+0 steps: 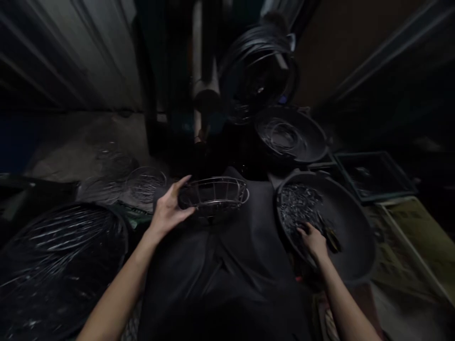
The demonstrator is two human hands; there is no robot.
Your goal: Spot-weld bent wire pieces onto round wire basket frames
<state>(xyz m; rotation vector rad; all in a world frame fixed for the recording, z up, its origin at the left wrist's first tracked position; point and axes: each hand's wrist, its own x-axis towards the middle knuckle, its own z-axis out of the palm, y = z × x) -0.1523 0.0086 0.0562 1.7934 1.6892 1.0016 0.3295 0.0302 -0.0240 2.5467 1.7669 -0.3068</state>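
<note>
My left hand (169,208) grips the left end of a wire basket (215,203), thumb and fingers closed around its rim. Thin metal rods form the basket, and a small ring-shaped handle shows at its right end. It sits above my dark-clothed lap. On the right, my right hand (313,240) reaches down to a heap of small shiny metal pieces (300,203) in a wide dark pan (351,227). Its fingers are bent together at the heap; what they hold is too dark to make out. Beside that hand lie pliers (333,240) with yellow-and-black handles.
Another pan (311,137) behind holds wire rings, below a large wire coil (263,42). Straight wires lie on a dark plastic-covered container (67,237) at left. Round wire frames (145,182) stand behind it. A green-edged crate (377,175) is at right.
</note>
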